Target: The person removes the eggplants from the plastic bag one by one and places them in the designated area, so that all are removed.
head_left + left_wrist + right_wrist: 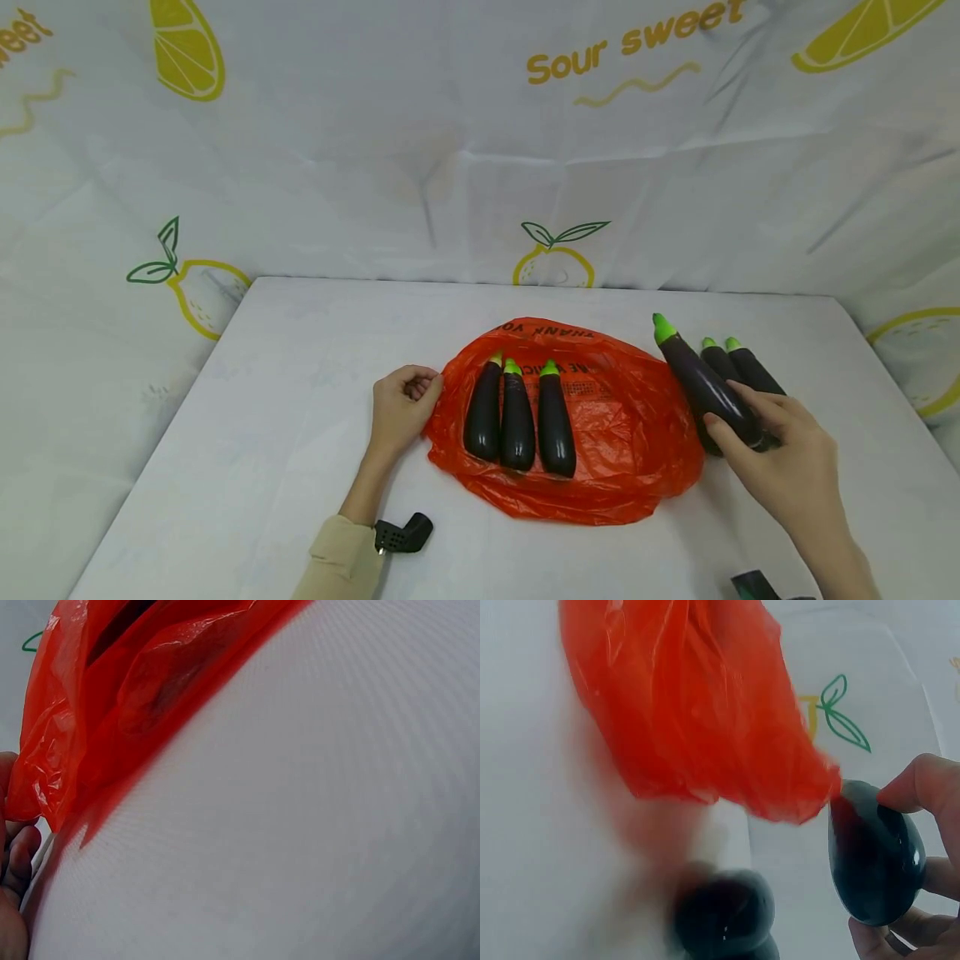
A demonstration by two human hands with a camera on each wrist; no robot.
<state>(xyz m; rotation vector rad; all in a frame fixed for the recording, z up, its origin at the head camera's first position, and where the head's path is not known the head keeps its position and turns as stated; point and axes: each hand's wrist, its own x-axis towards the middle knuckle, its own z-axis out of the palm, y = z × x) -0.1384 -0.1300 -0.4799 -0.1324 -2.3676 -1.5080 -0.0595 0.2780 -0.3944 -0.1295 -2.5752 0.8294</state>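
A red plastic bag (622, 433) lies spread on the table, its mouth held wide. Three dark eggplants (517, 425) with green tops lie side by side on it. At the bag's left edge my left hand (403, 410) pinches the red plastic; the left wrist view shows its fingers (22, 851) at the bag. My right hand (797, 454) grips another eggplant (701, 379) by its thick end, raised and tilted over the bag's right edge. In the right wrist view that eggplant (877, 859) touches or overlaps the bag's rim; I cannot tell which.
More eggplants (753, 371) lie right of the bag, partly hidden by the held one and my right hand. Rounded eggplant ends (731, 911) show low in the right wrist view. Behind the white table (300, 350) hangs a lemon-print cloth (360, 192).
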